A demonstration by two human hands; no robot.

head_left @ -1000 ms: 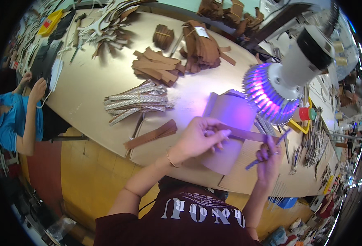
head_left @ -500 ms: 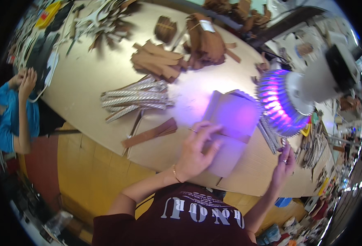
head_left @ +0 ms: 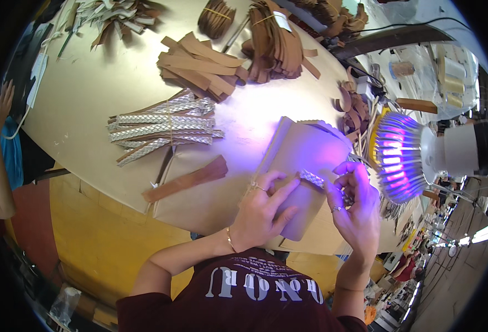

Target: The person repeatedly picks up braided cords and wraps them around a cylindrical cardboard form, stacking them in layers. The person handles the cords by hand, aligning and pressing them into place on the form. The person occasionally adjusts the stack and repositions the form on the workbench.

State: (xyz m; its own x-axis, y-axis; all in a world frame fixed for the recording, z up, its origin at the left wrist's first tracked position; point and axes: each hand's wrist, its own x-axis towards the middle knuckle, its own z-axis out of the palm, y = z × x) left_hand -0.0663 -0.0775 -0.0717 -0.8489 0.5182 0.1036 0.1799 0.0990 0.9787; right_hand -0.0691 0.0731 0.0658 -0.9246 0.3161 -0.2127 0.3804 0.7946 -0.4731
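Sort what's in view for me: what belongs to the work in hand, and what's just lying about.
Seemingly part of the work:
braided strip, between left hand and right hand
board beneath it
lit lamp
banded braided strips, likely supply

Apparently just lying about:
curled brown scraps
brown block
spools

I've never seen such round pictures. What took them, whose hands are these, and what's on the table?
There's no robot here: these are a person's bare hands, filmed downward by a wide fisheye camera on their head, which bends straight edges. The left hand and right hand are at a silvery braided strip, over a flat tan panel tinted purple near a glowing, silver-finned lamp. Whether each hand grips the strip is unclear. The cream tabletop also bears a banded bundle of silvery braided strips and a heap of flat brown strips.
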